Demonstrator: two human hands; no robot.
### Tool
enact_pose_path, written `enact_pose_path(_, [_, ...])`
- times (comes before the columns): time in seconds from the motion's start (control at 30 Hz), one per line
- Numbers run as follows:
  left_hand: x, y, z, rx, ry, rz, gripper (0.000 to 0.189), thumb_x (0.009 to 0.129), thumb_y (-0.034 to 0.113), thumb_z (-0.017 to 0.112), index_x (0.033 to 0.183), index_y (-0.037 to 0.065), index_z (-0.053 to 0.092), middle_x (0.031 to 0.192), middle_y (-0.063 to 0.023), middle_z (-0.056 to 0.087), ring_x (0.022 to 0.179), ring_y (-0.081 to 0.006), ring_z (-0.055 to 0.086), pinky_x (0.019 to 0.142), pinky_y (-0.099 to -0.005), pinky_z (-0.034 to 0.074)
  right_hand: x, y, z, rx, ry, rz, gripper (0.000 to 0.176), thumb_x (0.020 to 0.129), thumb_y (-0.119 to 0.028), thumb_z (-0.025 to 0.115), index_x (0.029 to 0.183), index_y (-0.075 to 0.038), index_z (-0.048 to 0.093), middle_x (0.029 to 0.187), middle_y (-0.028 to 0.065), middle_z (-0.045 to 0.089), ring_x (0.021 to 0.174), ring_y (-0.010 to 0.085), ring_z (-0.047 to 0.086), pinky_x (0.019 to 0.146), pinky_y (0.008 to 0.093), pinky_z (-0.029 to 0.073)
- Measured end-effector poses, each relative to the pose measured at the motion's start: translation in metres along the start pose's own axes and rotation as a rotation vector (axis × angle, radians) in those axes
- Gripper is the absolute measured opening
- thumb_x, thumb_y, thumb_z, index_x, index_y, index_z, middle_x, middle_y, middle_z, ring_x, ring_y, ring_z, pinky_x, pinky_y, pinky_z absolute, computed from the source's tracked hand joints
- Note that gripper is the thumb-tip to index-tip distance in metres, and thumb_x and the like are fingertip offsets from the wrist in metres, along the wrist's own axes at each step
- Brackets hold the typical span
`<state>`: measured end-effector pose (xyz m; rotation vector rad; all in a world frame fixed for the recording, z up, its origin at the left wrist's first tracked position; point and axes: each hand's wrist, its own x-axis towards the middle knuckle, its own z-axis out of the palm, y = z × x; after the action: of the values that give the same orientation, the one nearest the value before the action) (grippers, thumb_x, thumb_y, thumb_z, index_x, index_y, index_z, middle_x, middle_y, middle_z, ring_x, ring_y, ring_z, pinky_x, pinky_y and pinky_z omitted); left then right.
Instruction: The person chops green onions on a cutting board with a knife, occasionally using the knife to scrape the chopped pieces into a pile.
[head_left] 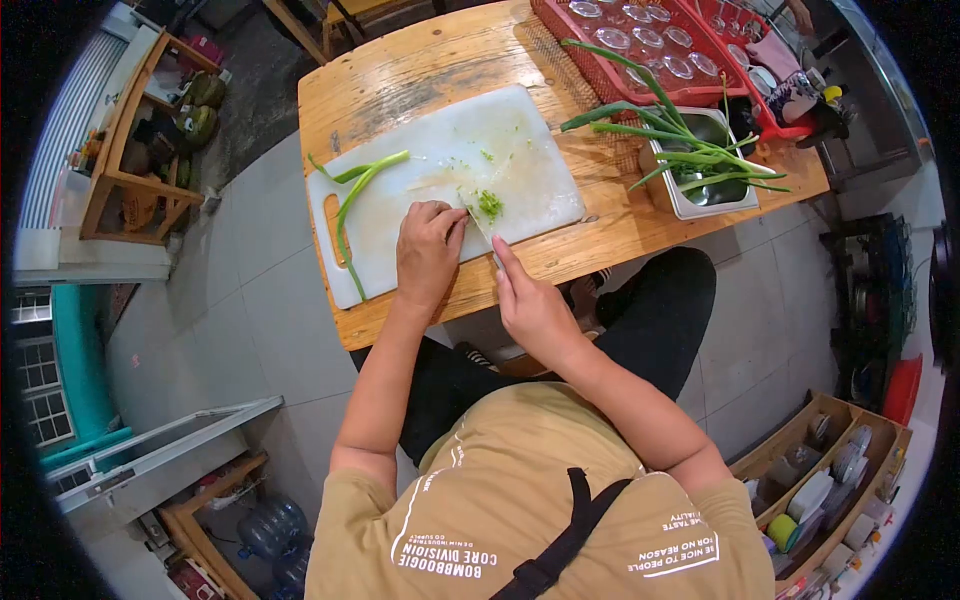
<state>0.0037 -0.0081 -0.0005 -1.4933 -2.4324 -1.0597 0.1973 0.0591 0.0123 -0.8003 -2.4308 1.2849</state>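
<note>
A white cutting board lies on the wooden table. My right hand grips a knife, its blade pointing forward onto the board. Beside the blade is my left hand, its fingers bent and pressed together on the board; what lies under them is hidden. A small heap of chopped green onion sits just right of the blade, with scattered bits farther up the board. To the left of my left hand, long green onion stalks lie across the board near its handle slot.
At the table's right stands a metal container with whole green onions laid over it. Behind it is a red crate of glasses. Wooden shelves stand at the left, and a wooden box of items at the lower right.
</note>
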Motion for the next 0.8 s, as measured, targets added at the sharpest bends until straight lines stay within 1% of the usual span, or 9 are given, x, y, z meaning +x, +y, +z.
enact_pose_path(0.07, [-0.002,-0.001,-0.002,0.012,0.015,0.015,0.01,0.092,0.008,0.081,0.1,0.001,0.08,0.102,-0.0136,0.074,0.101,-0.0334,0.068,0.091,-0.044,0.056,0.01,-0.006,-0.004,-0.033,-0.077,0.081,0.057,0.113,-0.023,0.052,0.168,-0.015,0.042,0.075,0.0319,0.068,0.071,0.0545,0.067,0.069,0.0627,0.053])
enact_pose_path(0.2, [-0.005,-0.007,-0.008,0.036,0.038,0.022,0.008,0.092,0.008,0.08,0.099,0.003,0.08,0.1,-0.0106,0.074,0.1,-0.0313,0.067,0.091,-0.0443,0.055,-0.007,0.001,-0.007,0.009,-0.024,0.022,0.055,0.113,-0.024,0.052,0.167,-0.015,0.043,0.075,0.0322,0.068,0.072,0.054,0.067,0.07,0.062,0.053])
enact_pose_path(0.27, [-0.004,-0.006,-0.008,0.001,0.037,0.032,0.008,0.092,0.008,0.08,0.098,0.003,0.079,0.1,-0.011,0.074,0.1,-0.0316,0.066,0.092,-0.0445,0.054,-0.016,0.002,-0.014,0.108,-0.061,0.093,0.055,0.114,-0.024,0.052,0.167,-0.014,0.042,0.075,0.0329,0.066,0.073,0.0535,0.067,0.068,0.0614,0.052])
enact_pose_path(0.5, [0.009,0.001,0.007,-0.006,0.011,0.097,0.008,0.091,0.008,0.081,0.097,0.003,0.079,0.1,-0.0107,0.072,0.101,-0.0318,0.066,0.091,-0.0443,0.053,-0.015,-0.002,-0.022,0.164,-0.011,0.075,0.055,0.115,-0.024,0.053,0.168,-0.014,0.041,0.072,0.0315,0.064,0.07,0.053,0.067,0.066,0.0604,0.05])
enact_pose_path(0.57, [0.007,0.001,0.007,-0.01,0.01,0.039,0.008,0.091,0.009,0.081,0.096,0.003,0.08,0.099,-0.0104,0.071,0.1,-0.0314,0.065,0.089,-0.0436,0.053,-0.015,-0.003,-0.022,0.159,-0.039,0.077,0.056,0.114,-0.024,0.053,0.168,-0.014,0.041,0.072,0.0309,0.065,0.069,0.0525,0.067,0.066,0.0606,0.05])
enact_pose_path(0.7, [0.007,0.001,0.005,-0.014,-0.002,0.015,0.009,0.09,0.009,0.082,0.098,0.003,0.081,0.099,-0.0119,0.072,0.099,-0.0326,0.065,0.089,-0.0433,0.054,-0.016,-0.002,-0.017,0.145,-0.054,0.071,0.056,0.114,-0.024,0.053,0.168,-0.014,0.041,0.073,0.0308,0.066,0.069,0.0523,0.067,0.066,0.061,0.051])
enact_pose_path(0.77, [0.008,0.002,0.005,-0.034,-0.006,0.016,0.01,0.09,0.009,0.082,0.098,0.002,0.081,0.1,-0.0121,0.072,0.099,-0.0327,0.066,0.089,-0.0435,0.055,-0.016,-0.001,-0.015,0.045,-0.05,0.094,0.055,0.114,-0.024,0.052,0.168,-0.014,0.042,0.073,0.0301,0.067,0.069,0.0518,0.067,0.067,0.0612,0.052])
enact_pose_path(0.8, [0.009,0.002,0.005,-0.037,-0.009,0.016,0.01,0.09,0.009,0.082,0.098,0.002,0.081,0.1,-0.0121,0.072,0.099,-0.0327,0.066,0.089,-0.0435,0.055,-0.014,0.001,-0.011,0.045,-0.049,0.098,0.055,0.114,-0.024,0.052,0.168,-0.014,0.042,0.073,0.0301,0.067,0.069,0.0518,0.067,0.067,0.0612,0.052])
